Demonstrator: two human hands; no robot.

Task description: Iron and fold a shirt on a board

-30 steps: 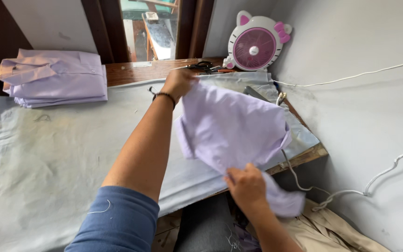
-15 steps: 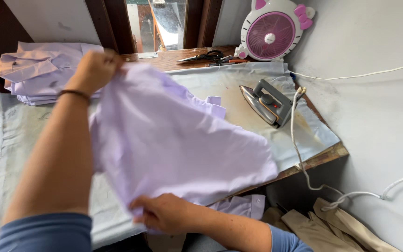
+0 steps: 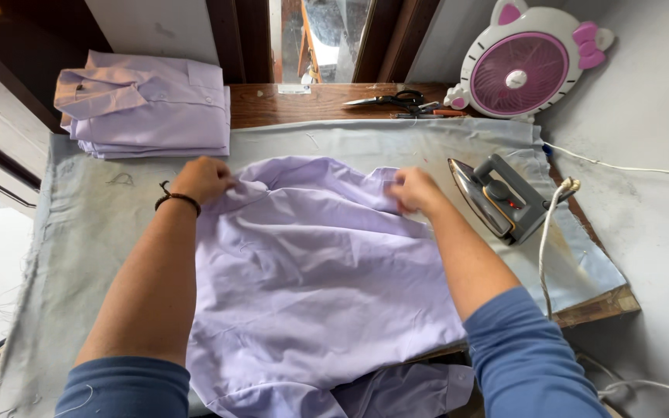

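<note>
While the lilac shirt (image 3: 311,286) is lying spread on the tabletop (image 3: 102,224), long axis running from me toward the window, I'm watching my left hand (image 3: 203,179) and right hand (image 3: 416,190) pinching its far corners, hem overhanging the near edge, iron (image 3: 501,197) just right.

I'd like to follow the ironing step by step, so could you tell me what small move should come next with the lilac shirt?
Probably draw both hands apart: the left hand and right hand pinch the lilac shirt at its far edge, and it lies creased.
</note>
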